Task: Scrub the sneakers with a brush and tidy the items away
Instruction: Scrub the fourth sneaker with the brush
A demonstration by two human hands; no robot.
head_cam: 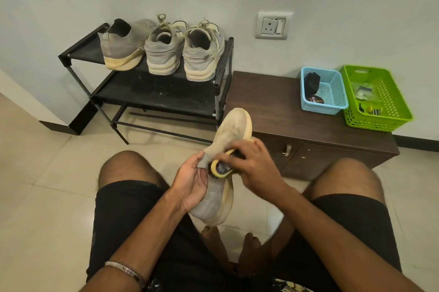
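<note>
Tiled floor (47,173) open leftward, left hand (192,182) gripping sneaker (228,135), right hand (256,166) gripping brush (222,169)

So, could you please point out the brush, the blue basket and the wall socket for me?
brush (222,169): head view, on its yellow rim.
blue basket (319,107): head view, on its near wall.
wall socket (273,25): head view, on the plate's middle.
</note>
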